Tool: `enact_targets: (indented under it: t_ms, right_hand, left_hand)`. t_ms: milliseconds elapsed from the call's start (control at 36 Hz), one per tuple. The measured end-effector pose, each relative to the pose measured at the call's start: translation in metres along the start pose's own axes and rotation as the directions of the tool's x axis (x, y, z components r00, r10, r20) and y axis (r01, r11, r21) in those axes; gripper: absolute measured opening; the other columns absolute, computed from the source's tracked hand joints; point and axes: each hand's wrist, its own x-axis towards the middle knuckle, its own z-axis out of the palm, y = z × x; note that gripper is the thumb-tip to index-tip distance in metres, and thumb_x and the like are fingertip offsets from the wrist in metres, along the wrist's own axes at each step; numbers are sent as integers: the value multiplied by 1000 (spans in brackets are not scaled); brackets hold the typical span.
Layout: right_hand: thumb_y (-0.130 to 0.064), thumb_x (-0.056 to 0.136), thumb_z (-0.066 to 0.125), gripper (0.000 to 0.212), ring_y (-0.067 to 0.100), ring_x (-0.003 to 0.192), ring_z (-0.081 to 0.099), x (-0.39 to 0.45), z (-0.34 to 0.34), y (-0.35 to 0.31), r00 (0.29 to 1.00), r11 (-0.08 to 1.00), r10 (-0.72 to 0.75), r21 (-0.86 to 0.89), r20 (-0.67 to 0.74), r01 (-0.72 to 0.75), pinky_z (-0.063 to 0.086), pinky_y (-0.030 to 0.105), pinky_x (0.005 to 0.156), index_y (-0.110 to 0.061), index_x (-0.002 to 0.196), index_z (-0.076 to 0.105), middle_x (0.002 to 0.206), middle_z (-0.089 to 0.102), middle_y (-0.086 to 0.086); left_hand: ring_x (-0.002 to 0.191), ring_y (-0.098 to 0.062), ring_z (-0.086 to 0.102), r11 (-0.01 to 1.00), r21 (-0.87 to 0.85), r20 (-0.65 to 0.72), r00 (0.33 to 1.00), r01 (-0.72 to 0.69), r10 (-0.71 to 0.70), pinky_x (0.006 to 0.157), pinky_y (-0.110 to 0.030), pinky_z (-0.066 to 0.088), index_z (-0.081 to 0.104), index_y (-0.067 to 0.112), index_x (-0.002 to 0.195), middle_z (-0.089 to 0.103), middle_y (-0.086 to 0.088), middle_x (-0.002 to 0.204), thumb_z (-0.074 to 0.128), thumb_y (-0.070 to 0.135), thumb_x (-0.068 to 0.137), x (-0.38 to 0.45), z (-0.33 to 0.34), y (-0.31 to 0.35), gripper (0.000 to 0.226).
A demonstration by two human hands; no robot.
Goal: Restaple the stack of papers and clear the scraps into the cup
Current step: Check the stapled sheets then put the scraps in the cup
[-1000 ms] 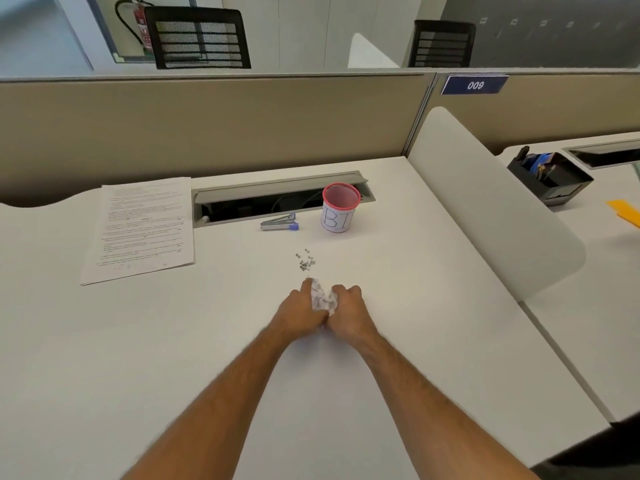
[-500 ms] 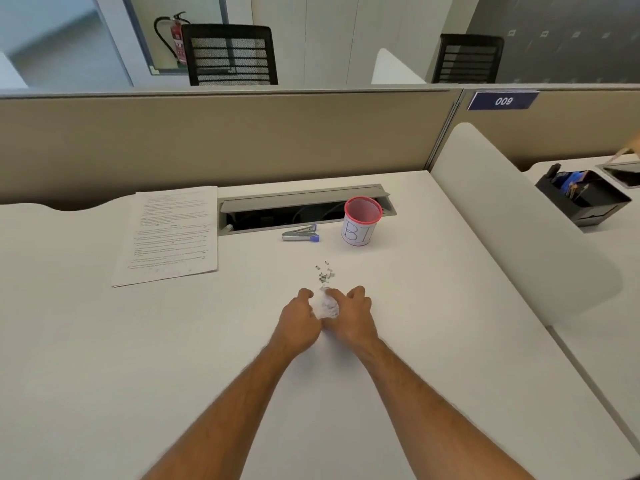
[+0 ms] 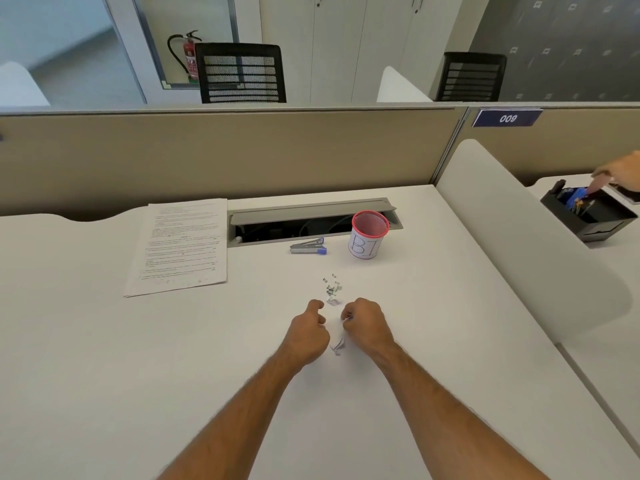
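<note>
My left hand (image 3: 308, 332) and my right hand (image 3: 367, 325) are curled into fists close together at mid-desk. Between them they pinch a crumpled white paper scrap (image 3: 337, 344), which is hard to see against the white desk. Just beyond the hands lie a smaller scrap (image 3: 333, 301) and a scatter of loose staples (image 3: 331, 285). Farther back, a pink-rimmed mesh cup (image 3: 369, 235) with a lettered paper label stands upright. A silver and blue stapler (image 3: 308, 246) lies to its left. The stack of printed papers (image 3: 183, 244) rests flat at the back left.
An open cable tray (image 3: 311, 220) runs along the desk's back edge behind the cup. A white rounded divider (image 3: 512, 244) borders the desk on the right. Beyond it, another person's hand (image 3: 620, 174) reaches over a black organiser (image 3: 588, 216).
My hands have drawn slightly apart, with the scrap stretched between them. The view has tilted up and shifted. Another person's hand has come into view at the far right.
</note>
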Motion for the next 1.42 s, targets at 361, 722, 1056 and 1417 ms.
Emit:
enact_targets:
  t_ms: [361,722,1056,1417]
  right_hand:
    - [15,72,72,13,26,59,69,34,-78,-5,940,876,275,350,203,-332,63,42,80,10,84,76,68,70,13]
    - [0,31,71,45,28,64,74,138,-135,-6,940,836,339,443,46,-323,64,44,66,0,75,75,73,74,16]
    - [11,78,71,24,21,40,67,181,-153,-49,887,799,453,481,-89,-360,47,19,36,-5,85,55,85,73,18]
    - [-12,73,84,31,31,79,75,209,-132,-48,881,878,453,239,-138,-414,62,44,80,-4,97,65,88,77,14]
  left_hand:
    - [111,-22,58,998,-56,-18,999,-34,33,73,-23,48,45,19,143,59,-6,131,33,1,97,8,-13,28,51]
    - [111,-19,56,995,-87,-52,998,-44,40,81,-25,45,47,20,142,58,-6,137,34,3,102,30,-24,43,46]
    - [106,-12,56,991,-130,-141,990,1,-19,65,-10,42,54,21,134,60,1,130,35,6,103,60,-42,23,39]
    - [110,-13,56,991,-130,-156,987,27,-47,84,-20,43,59,16,132,62,0,131,43,8,101,70,-45,11,35]
